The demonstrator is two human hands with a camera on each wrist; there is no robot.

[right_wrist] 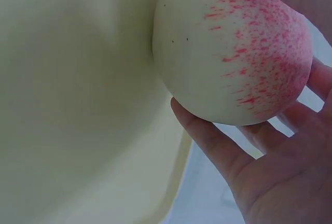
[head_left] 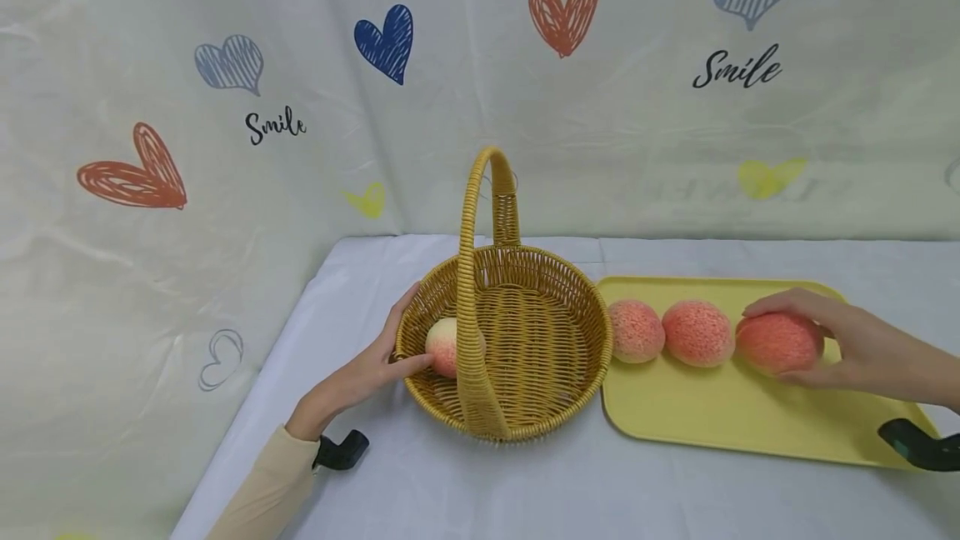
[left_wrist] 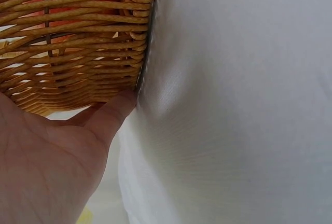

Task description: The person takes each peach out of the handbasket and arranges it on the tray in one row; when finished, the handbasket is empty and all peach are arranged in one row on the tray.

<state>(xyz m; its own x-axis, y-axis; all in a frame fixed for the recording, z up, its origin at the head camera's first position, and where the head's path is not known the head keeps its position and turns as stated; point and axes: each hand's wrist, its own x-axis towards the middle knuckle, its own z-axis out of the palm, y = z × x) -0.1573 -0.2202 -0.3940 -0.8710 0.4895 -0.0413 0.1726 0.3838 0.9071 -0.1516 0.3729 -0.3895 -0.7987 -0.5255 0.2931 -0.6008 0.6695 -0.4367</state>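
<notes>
Right fingers [right_wrist: 207, 140], curved wide, grip a plump, pink-speckled peach [right_wrist: 233, 53] while left fingers [head_left: 401, 312] clasp a round woven basket [head_left: 536, 340].

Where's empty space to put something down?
Bare patches: the yellow tray in front of its two peaches; the white cloth in front of the basket; the basket's floor right of its handle. It's crowded along the tray's far side, where the right hand grips another peach.

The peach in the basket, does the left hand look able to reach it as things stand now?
Probably yes. The left hand holds the basket, its thumb ending right by the peach. In the head view the handle crosses only the peach's other side, so the thumb's side looks free.
</notes>
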